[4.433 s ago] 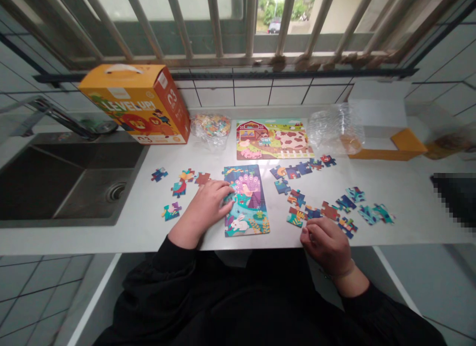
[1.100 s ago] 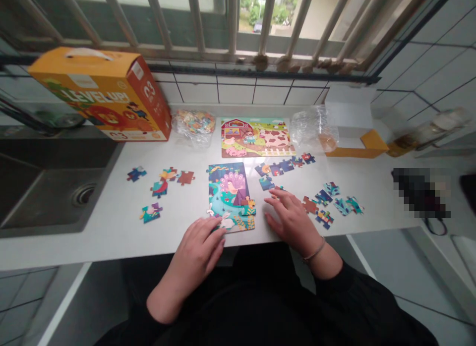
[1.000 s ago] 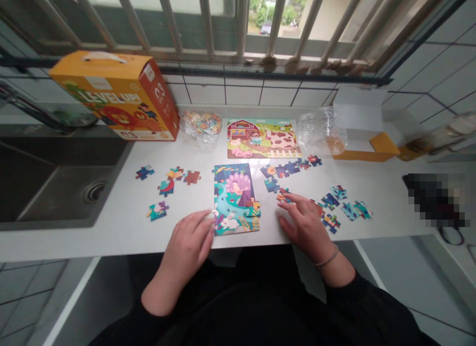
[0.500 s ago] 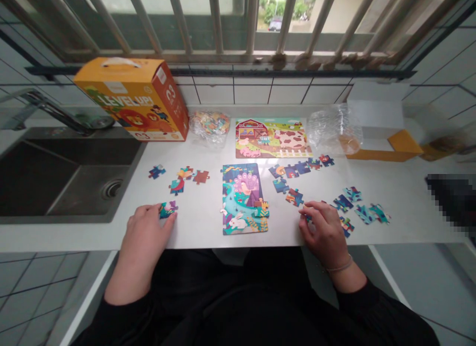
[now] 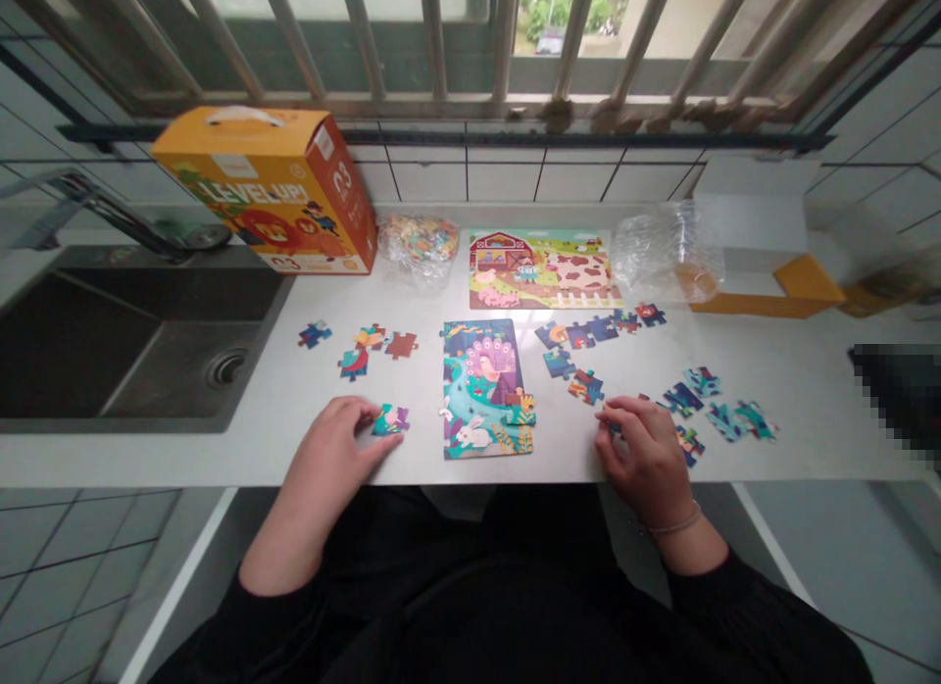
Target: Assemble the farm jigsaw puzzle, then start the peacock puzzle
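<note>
My left hand (image 5: 334, 447) holds a teal and purple puzzle piece (image 5: 390, 419) flat on the counter, thumb on its near side and fingers at its left edge. To the right of it lies the partly joined peacock and rabbit puzzle (image 5: 477, 390), with one orange and teal piece (image 5: 520, 410) sitting askew over its right side. Near the counter's front, my right hand (image 5: 639, 449) is closed in a pinch on a small dark puzzle piece (image 5: 612, 425), mostly covered by the fingers. Loose blue pieces (image 5: 559, 363) and an orange-striped piece (image 5: 586, 386) lie just beyond it.
A finished farm puzzle (image 5: 544, 269) lies at the back, between a bag of pieces (image 5: 420, 245) and crumpled clear plastic (image 5: 658, 253). An orange box (image 5: 265, 194) stands beside the sink (image 5: 242, 317). At back right is an opened box (image 5: 765, 297). More pieces (image 5: 724, 421) lie at right.
My left hand has moved right, bringing the teal and purple piece closer to the peacock puzzle. My right hand stays in nearly the same place, its fingers slightly raised with the dark piece.
</note>
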Available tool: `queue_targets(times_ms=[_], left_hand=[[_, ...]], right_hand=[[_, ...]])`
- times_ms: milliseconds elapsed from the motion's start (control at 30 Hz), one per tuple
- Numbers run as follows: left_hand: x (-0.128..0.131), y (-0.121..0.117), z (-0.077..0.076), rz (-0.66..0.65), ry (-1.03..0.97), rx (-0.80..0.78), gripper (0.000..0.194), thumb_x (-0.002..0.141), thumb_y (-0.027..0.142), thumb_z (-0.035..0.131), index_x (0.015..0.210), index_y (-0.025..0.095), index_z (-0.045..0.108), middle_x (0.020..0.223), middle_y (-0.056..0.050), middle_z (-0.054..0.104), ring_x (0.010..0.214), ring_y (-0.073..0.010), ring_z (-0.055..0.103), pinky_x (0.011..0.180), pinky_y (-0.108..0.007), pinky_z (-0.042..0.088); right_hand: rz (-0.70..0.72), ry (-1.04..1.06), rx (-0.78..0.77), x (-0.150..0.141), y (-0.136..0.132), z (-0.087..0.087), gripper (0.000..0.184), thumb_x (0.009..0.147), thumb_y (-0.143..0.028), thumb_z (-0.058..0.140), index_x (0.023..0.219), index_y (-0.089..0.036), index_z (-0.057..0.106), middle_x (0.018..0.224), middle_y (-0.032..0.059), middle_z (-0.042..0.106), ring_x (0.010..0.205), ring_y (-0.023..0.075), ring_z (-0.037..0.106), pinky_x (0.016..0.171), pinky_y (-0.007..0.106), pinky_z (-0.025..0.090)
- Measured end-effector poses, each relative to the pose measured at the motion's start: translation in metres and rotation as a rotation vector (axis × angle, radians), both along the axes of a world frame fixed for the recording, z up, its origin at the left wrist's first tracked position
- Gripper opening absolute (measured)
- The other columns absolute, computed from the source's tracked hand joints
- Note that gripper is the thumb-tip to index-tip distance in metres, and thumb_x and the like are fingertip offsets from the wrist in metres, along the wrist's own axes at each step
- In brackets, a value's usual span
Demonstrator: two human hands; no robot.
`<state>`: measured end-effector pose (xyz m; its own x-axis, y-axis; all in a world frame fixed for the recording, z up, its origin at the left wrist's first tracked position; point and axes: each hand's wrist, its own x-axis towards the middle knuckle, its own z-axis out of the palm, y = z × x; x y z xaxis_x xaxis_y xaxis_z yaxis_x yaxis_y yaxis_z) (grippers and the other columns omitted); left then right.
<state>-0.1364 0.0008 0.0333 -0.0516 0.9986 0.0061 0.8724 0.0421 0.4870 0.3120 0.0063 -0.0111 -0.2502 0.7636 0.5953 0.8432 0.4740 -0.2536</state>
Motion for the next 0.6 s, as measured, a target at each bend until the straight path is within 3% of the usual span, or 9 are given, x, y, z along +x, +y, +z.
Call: queue_targets(times_ms=[167,333,500,600], left_hand=[[0.032,-0.005,-0.001,-0.113,-0.1,-0.09,0.031,0.081,0.041,0.087,0.099,0.023,0.069,0.104,-0.006,0.071,0.096,-0.0271,0.071,0.088,-0.04,0.059],[0.036,-0.006,-0.006,-0.16,-0.118,-0.09,0.059,0.083,0.039,0.089,0.136,0.024,0.067,0.115,-0.007,0.072,0.097,-0.0259,0.071,0.089,-0.039,0.059],[0.033,-0.005,-0.003,-0.251,-0.096,-0.097,0.034,0.088,0.04,0.087,0.116,0.024,0.074,0.102,-0.004,0.069,0.09,-0.0247,0.069,0.084,-0.038,0.057],[0.034,-0.008,-0.004,-0.294,-0.1,-0.059,0.033,0.092,0.04,0.085,0.12,0.025,0.075,0.106,-0.005,0.071,0.096,-0.0256,0.07,0.087,-0.038,0.057]], right_hand=[[0.008,0.005,0.012,0.0,0.0,0.0,0.018,0.097,-0.015,0.071,0.112,-0.024,0.067,0.116,0.0106,0.072,0.107,0.0295,0.068,0.105,0.053,0.057],[-0.003,0.015,-0.007,0.002,-0.001,-0.002,0.02,0.095,-0.016,0.072,0.113,-0.025,0.067,0.118,0.0103,0.072,0.109,0.0305,0.068,0.106,0.055,0.056],[-0.006,0.024,-0.021,0.002,-0.001,-0.003,0.02,0.094,-0.016,0.071,0.112,-0.026,0.069,0.117,0.0098,0.073,0.108,0.0301,0.069,0.107,0.054,0.056],[-0.002,0.024,-0.019,0.002,-0.001,-0.003,0.021,0.093,-0.015,0.071,0.112,-0.025,0.07,0.117,0.0101,0.074,0.109,0.03,0.068,0.109,0.054,0.055]])
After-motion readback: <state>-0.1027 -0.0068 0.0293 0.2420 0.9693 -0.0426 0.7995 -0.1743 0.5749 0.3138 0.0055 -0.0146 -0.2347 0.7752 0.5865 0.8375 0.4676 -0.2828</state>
